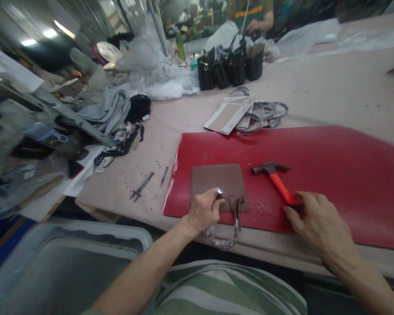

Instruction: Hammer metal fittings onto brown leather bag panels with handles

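My left hand is closed around a short metal punch, of which only the shiny rounded end shows above the fist. Below it lies a flat brown leather panel near the front edge of a red board. A bag handle in clear plastic wrap curves over the board's edge, its brown tabs resting on the panel. To the right, the fingers of my right hand close on the handle end of a claw hammer with an orange-red grip. The hammer's head is low over the board or on it.
Calipers and a thin metal rod tool lie left of the board. Behind it are pale panels with wrapped handles. Several black bags stand farther back, near another person. A plastic bin sits lower left.
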Motion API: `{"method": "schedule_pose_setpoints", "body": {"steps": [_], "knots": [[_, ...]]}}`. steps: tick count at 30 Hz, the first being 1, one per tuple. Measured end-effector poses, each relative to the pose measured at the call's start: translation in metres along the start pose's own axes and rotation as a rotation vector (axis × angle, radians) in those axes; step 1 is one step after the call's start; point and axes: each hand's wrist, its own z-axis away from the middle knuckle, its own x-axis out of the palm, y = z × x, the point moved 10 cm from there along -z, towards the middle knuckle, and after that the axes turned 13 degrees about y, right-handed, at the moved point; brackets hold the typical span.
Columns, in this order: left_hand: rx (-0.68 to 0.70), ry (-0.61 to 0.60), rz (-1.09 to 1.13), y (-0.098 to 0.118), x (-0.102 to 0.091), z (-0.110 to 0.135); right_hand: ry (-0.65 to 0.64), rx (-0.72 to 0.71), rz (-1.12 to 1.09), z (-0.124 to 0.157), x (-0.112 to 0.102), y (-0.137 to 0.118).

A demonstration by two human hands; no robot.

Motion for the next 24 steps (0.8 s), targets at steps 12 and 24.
{"method": "schedule_pose_setpoints", "body": {"steps": [12,24], "knots": [[0.037,0.036,-0.009,0.004,0.002,-0.002,-0.635,0.991,-0.861,0.026,0.015,-0.025],[-0.011,0.017,-0.016,-0.004,0.006,0.001,-0.038,-0.422,-0.225,-0.023,-0.103,-0.133]]}}
